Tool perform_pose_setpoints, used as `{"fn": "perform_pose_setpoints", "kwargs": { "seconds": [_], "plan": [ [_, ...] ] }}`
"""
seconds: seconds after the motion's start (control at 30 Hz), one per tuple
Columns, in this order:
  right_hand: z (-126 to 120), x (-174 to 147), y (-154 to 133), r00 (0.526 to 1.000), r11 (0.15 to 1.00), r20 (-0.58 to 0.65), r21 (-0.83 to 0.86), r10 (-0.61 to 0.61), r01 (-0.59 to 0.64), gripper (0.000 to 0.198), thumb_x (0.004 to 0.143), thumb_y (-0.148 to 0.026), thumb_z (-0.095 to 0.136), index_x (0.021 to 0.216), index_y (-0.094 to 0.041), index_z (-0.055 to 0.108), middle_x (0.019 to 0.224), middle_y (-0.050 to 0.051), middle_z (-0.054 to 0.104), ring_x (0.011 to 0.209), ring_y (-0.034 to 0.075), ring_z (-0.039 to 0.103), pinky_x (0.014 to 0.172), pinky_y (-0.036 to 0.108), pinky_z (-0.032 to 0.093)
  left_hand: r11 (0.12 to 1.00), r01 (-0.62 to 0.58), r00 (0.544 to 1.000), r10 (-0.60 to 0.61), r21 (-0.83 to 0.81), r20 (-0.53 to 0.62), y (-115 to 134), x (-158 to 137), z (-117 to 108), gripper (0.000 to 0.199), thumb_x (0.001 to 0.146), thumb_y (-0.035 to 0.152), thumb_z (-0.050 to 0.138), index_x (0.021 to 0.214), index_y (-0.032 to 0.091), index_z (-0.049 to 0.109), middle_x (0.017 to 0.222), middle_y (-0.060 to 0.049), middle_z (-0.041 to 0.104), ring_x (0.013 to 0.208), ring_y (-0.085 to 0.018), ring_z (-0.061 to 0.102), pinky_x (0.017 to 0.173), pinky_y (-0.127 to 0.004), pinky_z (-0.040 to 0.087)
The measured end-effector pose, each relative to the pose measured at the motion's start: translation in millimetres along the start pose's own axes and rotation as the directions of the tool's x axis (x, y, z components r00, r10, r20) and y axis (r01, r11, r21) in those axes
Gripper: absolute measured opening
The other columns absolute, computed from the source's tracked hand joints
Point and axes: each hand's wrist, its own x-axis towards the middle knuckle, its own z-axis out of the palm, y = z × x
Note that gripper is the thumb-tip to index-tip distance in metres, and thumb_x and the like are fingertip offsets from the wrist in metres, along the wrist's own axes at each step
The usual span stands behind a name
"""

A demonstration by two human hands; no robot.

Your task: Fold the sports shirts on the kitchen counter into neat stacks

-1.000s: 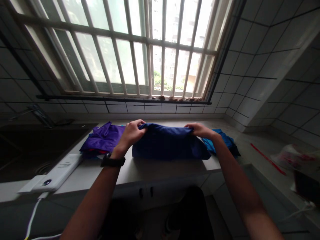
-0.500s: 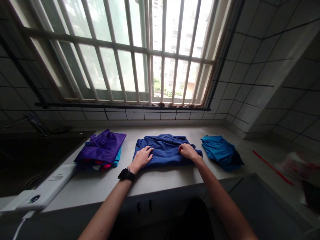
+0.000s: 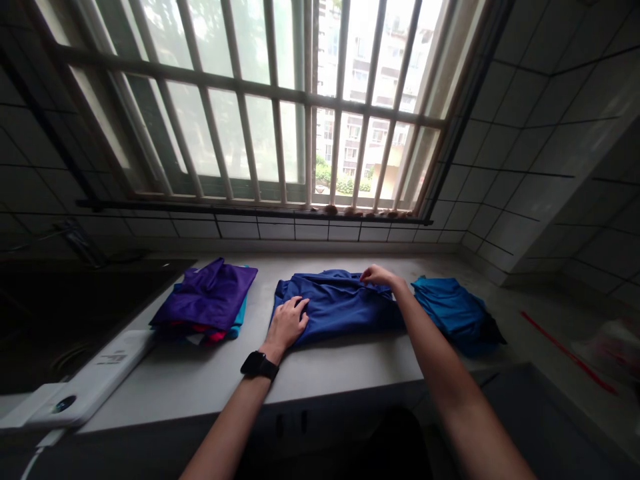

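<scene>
A dark blue garment (image 3: pixel 345 307), folded into a wide bundle, lies on the counter in front of me. My left hand (image 3: pixel 289 321) rests on its left end, fingers spread over the fabric; a black watch is on that wrist. At the garment's far right part, my right hand (image 3: pixel 377 275) is closed in a pinch on the cloth near the back edge. Left of the garment is a stack of folded clothes with a purple piece (image 3: pixel 207 297) on top and red and turquoise edges below. To its right lies a bright blue folded cloth (image 3: pixel 453 310).
A white power bank (image 3: pixel 95 380) with a cable sits at the counter's left front, beside a dark sink (image 3: pixel 30 320) with a tap. On the right are a red strip (image 3: pixel 567 350) and a blurred plastic bag (image 3: pixel 607 347). A barred window (image 3: pixel 260 100) is behind.
My right hand has moved away from me to the garment's back edge, and the front fold there lies differently. My left hand stays on the left end. The view has shifted slightly.
</scene>
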Motion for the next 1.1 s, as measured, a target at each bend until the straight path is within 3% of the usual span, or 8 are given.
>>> {"fn": "perform_pose_setpoints", "kwargs": {
  "seconds": [0.17, 0.4, 0.5, 0.6, 0.7, 0.83, 0.97, 1.1],
  "plan": [
    [5, 9, -12, 0.997, 0.993, -0.052, -0.099, 0.059, -0.064, 0.044, 0.075, -0.003, 0.069, 0.115, -0.02, 0.08, 0.112, 0.008, 0.079, 0.102, 0.023, 0.075, 0.087, 0.026, 0.056, 1.0, 0.011, 1.0, -0.011, -0.018, 0.0, -1, 0, 0, 0.044, 0.092, 0.019, 0.049, 0.132, 0.021, 0.068, 0.135, -0.013, 0.068, 0.124, -0.027, 0.065, 0.106, -0.042, 0.051],
    [18, 19, -36, 0.911, 0.992, -0.407, -0.071, 0.067, -0.105, 0.063, 0.094, -0.002, 0.041, 0.153, -0.019, 0.051, 0.158, 0.018, 0.048, 0.132, 0.026, 0.061, 0.107, 0.033, 0.048, 0.999, 0.051, 0.998, -0.051, -0.004, -0.038, -1, -1, 0, 0.048, 0.091, 0.016, 0.047, 0.134, 0.021, 0.067, 0.133, -0.012, 0.069, 0.121, -0.026, 0.066, 0.108, -0.042, 0.049],
    [25, 19, -46, 0.906, 0.991, -0.411, -0.042, 0.099, -0.128, 0.076, 0.089, -0.002, 0.049, 0.162, -0.019, 0.035, 0.168, 0.017, 0.033, 0.149, 0.03, 0.043, 0.114, 0.041, 0.043, 0.999, 0.052, 0.997, -0.052, 0.0, -0.055, -2, -2, 1, 0.048, 0.091, 0.016, 0.048, 0.134, 0.021, 0.068, 0.132, -0.013, 0.07, 0.121, -0.027, 0.066, 0.108, -0.043, 0.049],
    [36, 10, -54, 0.871, 0.998, -0.491, -0.05, 0.015, -0.045, 0.072, 0.093, -0.007, 0.045, 0.164, -0.02, 0.033, 0.172, 0.013, 0.028, 0.158, 0.026, 0.026, 0.122, 0.044, 0.033, 0.998, 0.054, 0.998, -0.054, 0.011, -0.045, -2, -1, 4, 0.048, 0.092, 0.017, 0.05, 0.136, 0.021, 0.067, 0.136, -0.012, 0.068, 0.126, -0.027, 0.064, 0.109, -0.043, 0.048],
    [55, -1, -54, 0.912, 0.999, -0.409, -0.035, -0.011, -0.004, 0.061, 0.102, -0.024, 0.041, 0.162, -0.022, 0.038, 0.172, 0.011, 0.028, 0.158, 0.027, 0.025, 0.124, 0.052, 0.029, 0.996, 0.078, 0.997, -0.077, 0.046, -0.022, 0, -1, 5, 0.048, 0.093, 0.019, 0.051, 0.139, 0.023, 0.065, 0.141, -0.012, 0.065, 0.132, -0.026, 0.06, 0.11, -0.041, 0.047],
    [87, -7, -43, 0.961, 0.983, -0.21, 0.0, 0.18, -0.184, 0.064, 0.106, -0.049, 0.035, 0.166, -0.026, 0.03, 0.173, 0.012, 0.023, 0.158, 0.038, 0.024, 0.12, 0.07, 0.025, 0.968, 0.176, 0.984, -0.18, 0.176, 0.007, 6, -1, -1, 0.043, 0.098, 0.027, 0.047, 0.136, 0.017, 0.065, 0.133, -0.015, 0.067, 0.12, -0.029, 0.063, 0.103, -0.041, 0.049],
    [104, -5, -38, 0.941, 0.98, -0.279, 0.017, 0.194, -0.197, 0.071, 0.106, -0.049, 0.033, 0.168, -0.019, 0.019, 0.172, 0.014, 0.028, 0.156, 0.035, 0.028, 0.122, 0.063, 0.027, 0.905, 0.287, 0.954, -0.3, 0.313, -0.006, 13, 1, -10, 0.038, 0.1, 0.029, 0.041, 0.118, 0.01, 0.069, 0.122, -0.02, 0.067, 0.115, -0.032, 0.062, 0.094, -0.041, 0.05],
    [106, -6, -39, 0.926, 0.98, -0.321, 0.051, 0.2, -0.193, 0.075, 0.105, -0.047, 0.035, 0.168, -0.011, 0.015, 0.169, 0.017, 0.032, 0.155, 0.032, 0.031, 0.123, 0.059, 0.028, 0.904, 0.245, 0.961, -0.275, 0.351, 0.039, 11, -1, -17, 0.04, 0.102, 0.021, 0.033, 0.116, 0.01, 0.068, 0.116, -0.019, 0.069, 0.116, -0.032, 0.064, 0.097, -0.043, 0.047]
  ]
}}
